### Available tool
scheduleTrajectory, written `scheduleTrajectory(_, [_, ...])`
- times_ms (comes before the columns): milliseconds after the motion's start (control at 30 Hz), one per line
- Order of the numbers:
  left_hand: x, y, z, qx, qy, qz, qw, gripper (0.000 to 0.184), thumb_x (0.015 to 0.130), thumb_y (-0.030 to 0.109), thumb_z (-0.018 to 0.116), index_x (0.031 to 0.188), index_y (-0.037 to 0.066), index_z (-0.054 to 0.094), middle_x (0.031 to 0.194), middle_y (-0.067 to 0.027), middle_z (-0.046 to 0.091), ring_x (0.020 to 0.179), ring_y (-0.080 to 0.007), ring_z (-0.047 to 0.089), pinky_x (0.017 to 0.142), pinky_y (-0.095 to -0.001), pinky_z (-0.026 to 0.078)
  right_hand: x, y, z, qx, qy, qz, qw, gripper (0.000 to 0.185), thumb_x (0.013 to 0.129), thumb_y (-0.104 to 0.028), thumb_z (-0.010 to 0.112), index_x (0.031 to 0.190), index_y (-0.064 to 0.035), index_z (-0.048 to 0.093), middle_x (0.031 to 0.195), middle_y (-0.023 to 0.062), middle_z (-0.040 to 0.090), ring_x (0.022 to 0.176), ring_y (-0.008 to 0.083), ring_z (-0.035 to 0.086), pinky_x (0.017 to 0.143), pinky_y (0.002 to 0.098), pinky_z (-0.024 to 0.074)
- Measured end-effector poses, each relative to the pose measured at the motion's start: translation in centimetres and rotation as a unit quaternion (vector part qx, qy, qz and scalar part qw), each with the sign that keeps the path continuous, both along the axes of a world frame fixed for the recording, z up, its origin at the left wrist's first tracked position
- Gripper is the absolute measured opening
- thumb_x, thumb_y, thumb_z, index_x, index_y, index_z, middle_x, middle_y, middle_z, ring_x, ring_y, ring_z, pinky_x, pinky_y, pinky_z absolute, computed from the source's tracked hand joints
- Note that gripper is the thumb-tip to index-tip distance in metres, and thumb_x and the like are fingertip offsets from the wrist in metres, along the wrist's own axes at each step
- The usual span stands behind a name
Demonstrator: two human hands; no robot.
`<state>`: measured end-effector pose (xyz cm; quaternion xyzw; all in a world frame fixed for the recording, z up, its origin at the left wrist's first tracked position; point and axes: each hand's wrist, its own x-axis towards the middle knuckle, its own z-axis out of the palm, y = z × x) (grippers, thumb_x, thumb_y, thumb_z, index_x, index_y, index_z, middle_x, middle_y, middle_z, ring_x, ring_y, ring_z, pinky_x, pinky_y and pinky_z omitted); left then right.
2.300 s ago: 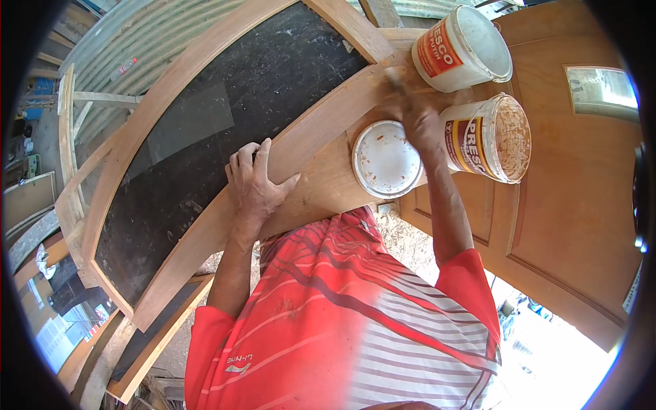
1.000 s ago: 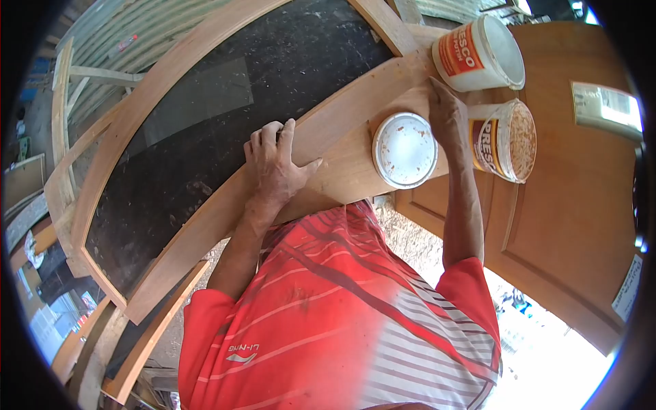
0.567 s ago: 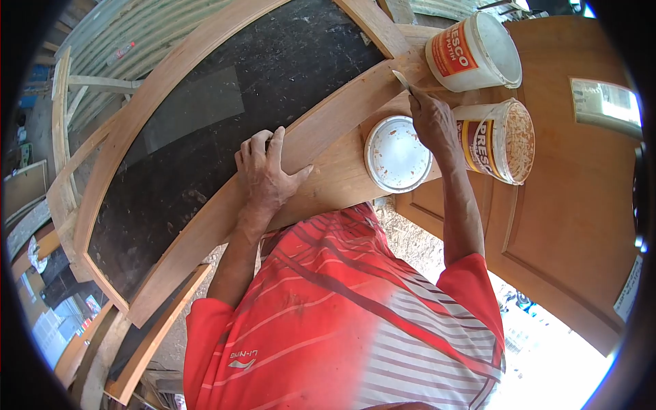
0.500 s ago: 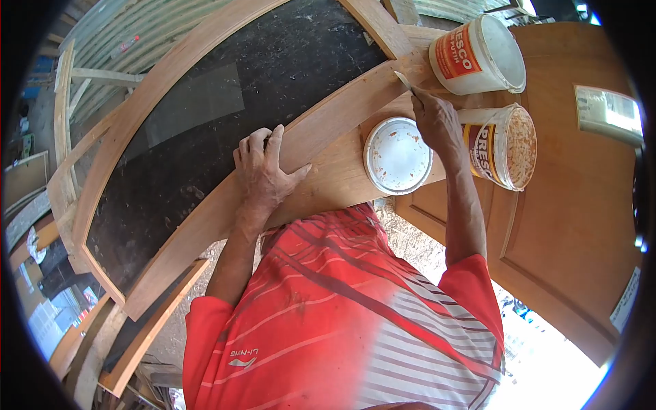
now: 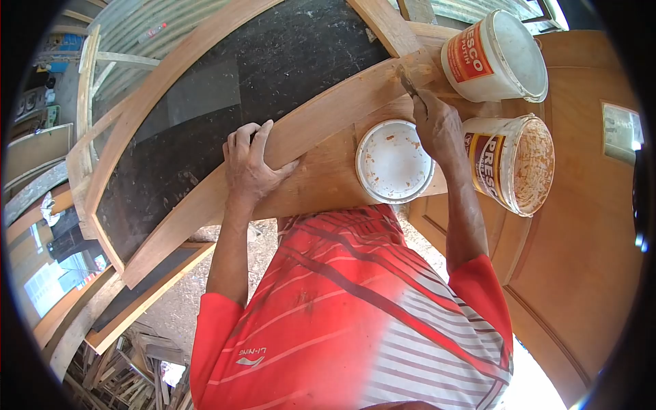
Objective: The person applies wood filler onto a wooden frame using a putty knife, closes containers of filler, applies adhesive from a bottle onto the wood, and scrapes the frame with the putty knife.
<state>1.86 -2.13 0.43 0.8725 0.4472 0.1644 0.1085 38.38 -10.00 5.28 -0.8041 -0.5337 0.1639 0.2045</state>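
Observation:
My left hand (image 5: 251,164) rests with fingers apart over the lower rail of a curved wooden frame (image 5: 328,102), which surrounds a dark panel (image 5: 273,68). In my right hand (image 5: 439,130) is a thin scraper (image 5: 408,83), its blade on the wood near the frame's right corner, where orange-brown smears show. Beside my right wrist lies a round white lid (image 5: 394,162) with orange-brown specks. A bucket of orange-brown paste (image 5: 533,166) stands right of my right hand, and a white bucket with a red label (image 5: 468,56) is above it.
A large wooden door (image 5: 581,239) leans at the right. Corrugated sheeting (image 5: 184,41) lies behind the frame at the upper left. Another framed panel (image 5: 147,301) is at the lower left, above a pile of wood scraps (image 5: 123,376).
Since the earliest frame my right hand has moved a little rightwards, and the blurred scraper now shows clearly. Over the last half second the view has shifted. My left hand keeps its place on the rail.

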Motion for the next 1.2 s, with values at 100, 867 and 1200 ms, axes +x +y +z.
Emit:
scheduleTrajectory(100, [-0.1,-0.2,0.0,0.007,0.01,0.001,1.0,0.09,0.067,0.046,0.099,0.143,0.01,0.068,0.129,-0.0102,0.06,0.12,-0.0321,0.058,0.106,-0.0488,0.047,1.1,0.6,-0.6,-0.034,0.006,0.002,0.999,0.028,0.108,-0.025,0.057,0.11,-0.0013,0.071,0.096,0.0308,0.073,0.094,0.0528,0.07,0.082,0.0602,0.0541])
scheduleTrajectory(867, [-0.4,0.3,-0.2,-0.015,0.004,-0.046,0.999,0.091,0.072,0.047,0.097,0.144,0.004,0.063,0.132,-0.0138,0.055,0.121,-0.0354,0.054,0.104,-0.0541,0.047,0.5,2.6,-0.7,-0.096,-0.033,-0.026,0.994,0.035,0.112,-0.025,0.056,0.105,0.0058,0.071,0.09,0.0249,0.075,0.084,0.0384,0.076,0.078,0.0515,0.0578])
scheduleTrajectory(1200, [-1.1,0.6,-0.8,-0.021,-0.017,-0.058,0.998,0.095,0.07,0.048,0.098,0.146,0.005,0.062,0.131,-0.015,0.055,0.121,-0.0359,0.053,0.104,-0.0539,0.045,-5.7,-1.6,-0.2,-0.019,0.221,-0.028,0.975,0.032,0.111,-0.023,0.055,0.126,0.0034,0.067,0.085,0.0085,0.065,0.076,0.0169,0.068,0.071,0.0368,0.0568])
